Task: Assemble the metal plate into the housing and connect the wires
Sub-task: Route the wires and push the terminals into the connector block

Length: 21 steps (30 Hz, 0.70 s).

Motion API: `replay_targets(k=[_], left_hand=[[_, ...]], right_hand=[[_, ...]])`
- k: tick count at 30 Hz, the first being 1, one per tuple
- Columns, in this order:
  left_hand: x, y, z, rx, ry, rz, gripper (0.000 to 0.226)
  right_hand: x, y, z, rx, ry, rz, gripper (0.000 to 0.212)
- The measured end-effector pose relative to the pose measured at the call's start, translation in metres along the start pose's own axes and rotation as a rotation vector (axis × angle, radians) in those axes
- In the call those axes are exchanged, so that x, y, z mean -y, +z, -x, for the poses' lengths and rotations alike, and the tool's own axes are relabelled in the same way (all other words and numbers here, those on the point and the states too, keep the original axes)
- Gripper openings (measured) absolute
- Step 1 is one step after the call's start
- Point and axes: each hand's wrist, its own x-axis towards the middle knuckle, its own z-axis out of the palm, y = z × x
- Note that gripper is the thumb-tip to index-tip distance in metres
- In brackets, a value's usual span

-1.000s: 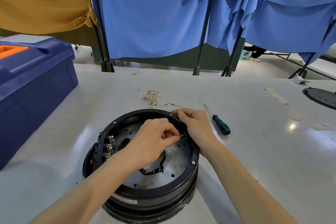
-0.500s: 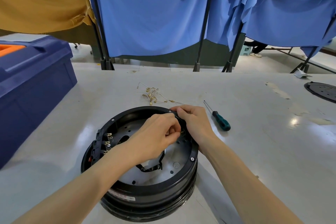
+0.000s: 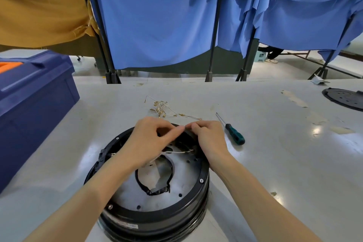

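A round black housing (image 3: pixel 198 190) sits on the table in front of me, with a grey metal plate (image 3: pixel 182 171) lying inside it. A thin white wire (image 3: pixel 172 151) with a gold terminal runs across the plate. My left hand (image 3: pixel 151 139) and my right hand (image 3: pixel 210 139) hover over the housing's far rim, fingertips nearly meeting, each pinching something thin between them, seemingly a wire end. A black terminal block (image 3: pixel 102 158) sits on the housing's left rim, mostly hidden by my left forearm.
A pile of loose wires with gold terminals (image 3: pixel 161 107) lies just beyond the housing. A green-handled screwdriver (image 3: pixel 233 133) lies to the right. A blue toolbox (image 3: pixel 33 108) stands at left, a black disc (image 3: pixel 343 98) at far right. Blue curtains hang behind.
Both hands have risen from inside the housing to its far rim, fingertips now meeting. A white wire now shows across the plate. The camera has tilted slightly.
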Motion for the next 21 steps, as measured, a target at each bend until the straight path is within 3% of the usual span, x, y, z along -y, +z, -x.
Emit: replay_targets(k=[3, 6, 11, 15, 21], left_hand=[[0.012, -0.005, -0.002, -0.084, 0.016, -0.269, 0.017], [0.021, -0.003, -0.004, -0.034, 0.069, -0.461, 0.029], [0.024, 0.001, -0.004, -0.071, 0.036, -0.356, 0.027], [0.025, 0.002, -0.002, -0.066, 0.033, -0.355, 0.030], [0.028, 0.002, -0.001, -0.068, 0.058, -0.353, 0.033]], right_hand=[[-0.003, -0.004, -0.011, -0.148, 0.165, -0.179, 0.019], [-0.007, -0.015, -0.033, -0.198, 0.100, -0.064, 0.019], [-0.019, -0.015, -0.070, -0.094, -0.122, 0.505, 0.028], [-0.027, 0.001, -0.100, -0.007, -0.149, 0.876, 0.035], [-0.035, 0.011, -0.107, -0.152, -0.174, 0.951, 0.019]])
